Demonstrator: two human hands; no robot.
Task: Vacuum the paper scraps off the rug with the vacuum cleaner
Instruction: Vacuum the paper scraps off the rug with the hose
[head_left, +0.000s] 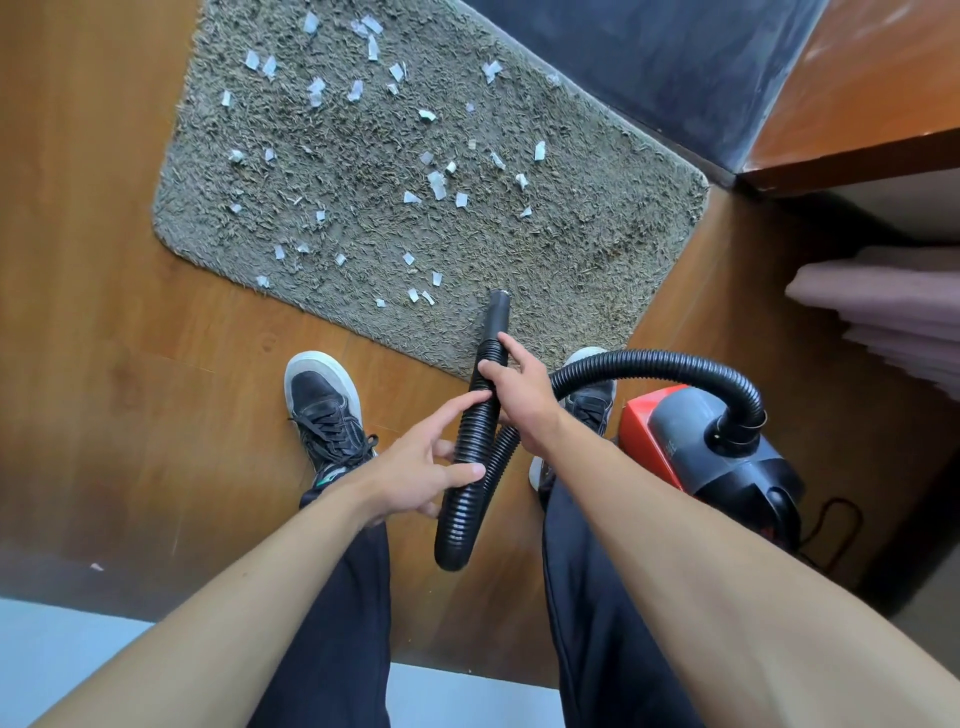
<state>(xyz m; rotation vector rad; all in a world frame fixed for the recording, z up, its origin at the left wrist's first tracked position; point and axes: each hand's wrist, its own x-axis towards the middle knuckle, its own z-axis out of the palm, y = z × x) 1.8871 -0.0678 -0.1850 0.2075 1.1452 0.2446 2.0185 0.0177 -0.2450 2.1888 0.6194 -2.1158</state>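
A grey shaggy rug (597, 244) lies on the wooden floor, strewn with several small white paper scraps (437, 183). A black ribbed vacuum hose (470, 457) loops from the red and black vacuum cleaner (691, 441) at the right. Its nozzle end (498, 304) points at the rug's near edge, beside a few scraps. My right hand (519, 387) grips the hose just behind the nozzle. My left hand (421, 467) holds the hose lower down, thumb and fingers around it.
My two black sneakers (324, 410) stand at the rug's near edge, the right one partly behind the hose. A wooden cabinet (857, 104) and folded pink fabric (883, 306) are at the right. A dark wall panel (649, 57) borders the rug's far side.
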